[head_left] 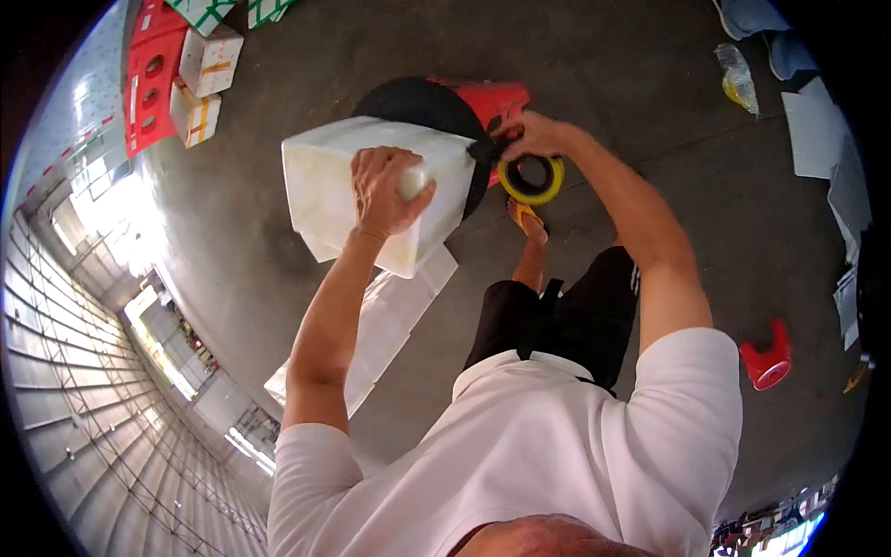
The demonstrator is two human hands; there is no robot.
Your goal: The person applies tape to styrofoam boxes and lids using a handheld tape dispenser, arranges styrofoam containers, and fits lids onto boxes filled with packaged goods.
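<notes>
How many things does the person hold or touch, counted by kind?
White box, under the left hand: 1
Yellow tape roll, at the right hand: 1
Total: 2
</notes>
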